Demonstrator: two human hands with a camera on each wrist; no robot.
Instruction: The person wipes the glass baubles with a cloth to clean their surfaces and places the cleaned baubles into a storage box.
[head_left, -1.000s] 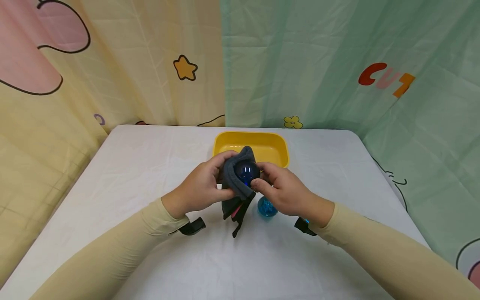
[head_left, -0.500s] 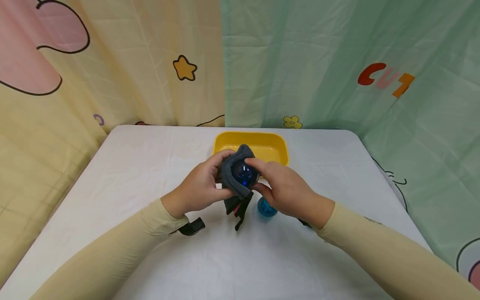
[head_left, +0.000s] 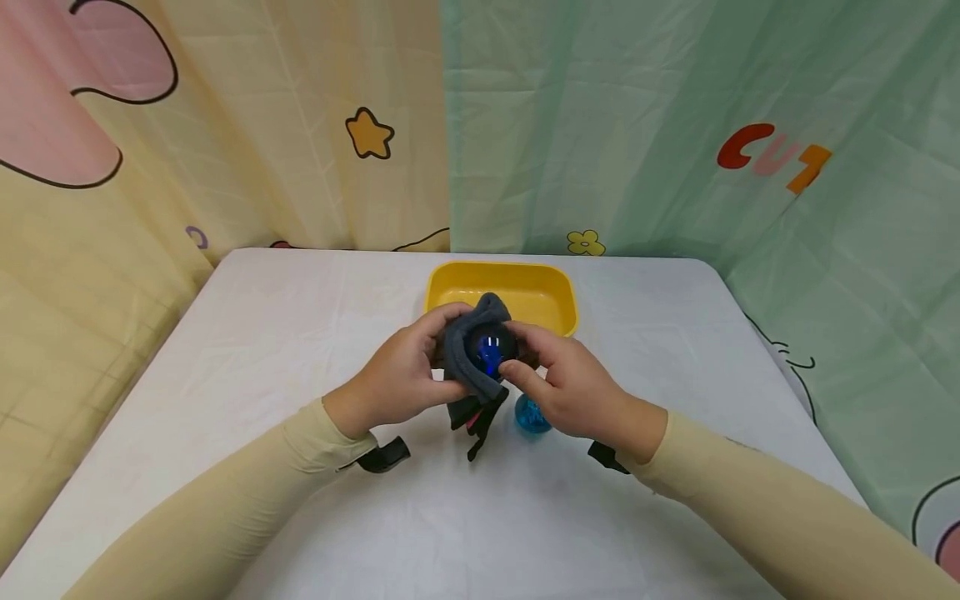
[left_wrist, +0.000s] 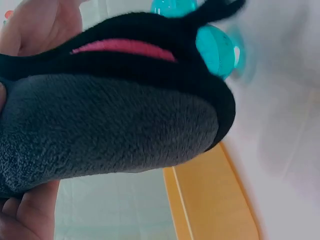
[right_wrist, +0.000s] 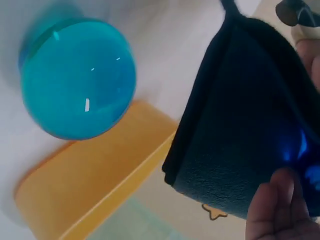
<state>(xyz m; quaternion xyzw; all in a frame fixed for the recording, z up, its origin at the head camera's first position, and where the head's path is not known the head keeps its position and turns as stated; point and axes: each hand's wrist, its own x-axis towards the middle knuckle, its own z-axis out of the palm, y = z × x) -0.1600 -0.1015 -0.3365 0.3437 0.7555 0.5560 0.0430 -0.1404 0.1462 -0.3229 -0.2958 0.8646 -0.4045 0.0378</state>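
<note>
A white-covered surface (head_left: 450,533) bears the yellow tray (head_left: 542,293), set beyond the hands, probably to keep it clear of the work. Nearer the person, the left hand's (head_left: 401,367) grip curls round a dark-edged grey cloth (left_wrist: 110,125), seemingly to hold its fold open as a cradle. The right hand (head_left: 573,385) pinches a dark blue ball (head_left: 491,346) in that fold, likely steadying it against the fabric. Apart from the tray, a turquoise ball (right_wrist: 80,80) rests under the right hand.
</note>
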